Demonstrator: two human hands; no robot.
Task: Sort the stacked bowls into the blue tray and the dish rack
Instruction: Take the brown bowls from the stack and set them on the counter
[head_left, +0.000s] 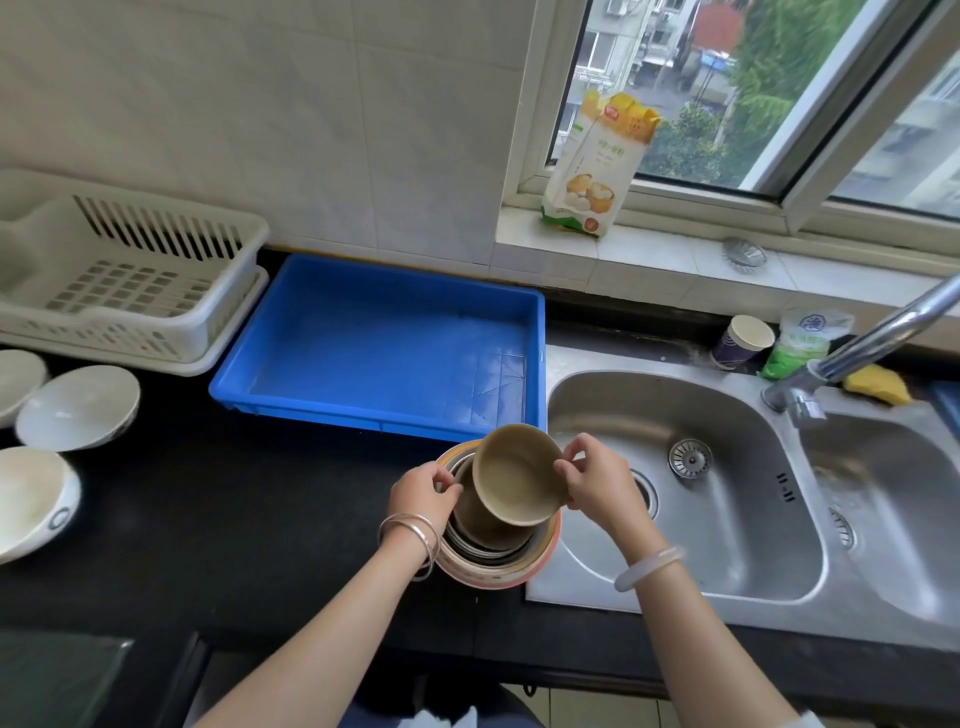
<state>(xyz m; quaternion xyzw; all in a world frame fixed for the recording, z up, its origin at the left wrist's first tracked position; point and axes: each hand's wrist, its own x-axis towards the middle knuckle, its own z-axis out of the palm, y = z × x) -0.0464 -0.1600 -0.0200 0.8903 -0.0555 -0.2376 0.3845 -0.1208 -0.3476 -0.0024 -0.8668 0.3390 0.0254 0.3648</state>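
Right hand (595, 480) pinches the rim of a tan bowl (514, 475), tilting it free of the stacked bowls (493, 540) on the black counter (260, 519) beside the sink (691, 488); left hand (423, 493) curls its fingers on the stack's rim, seemingly to steady it; blue tray (379, 343) just behind and dish rack (124, 280) at far left both hold no bowls, so sorting is barely begun.

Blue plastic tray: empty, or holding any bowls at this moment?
Empty. The blue plastic tray shows only its bare floor from wall to wall; nothing lies inside it.
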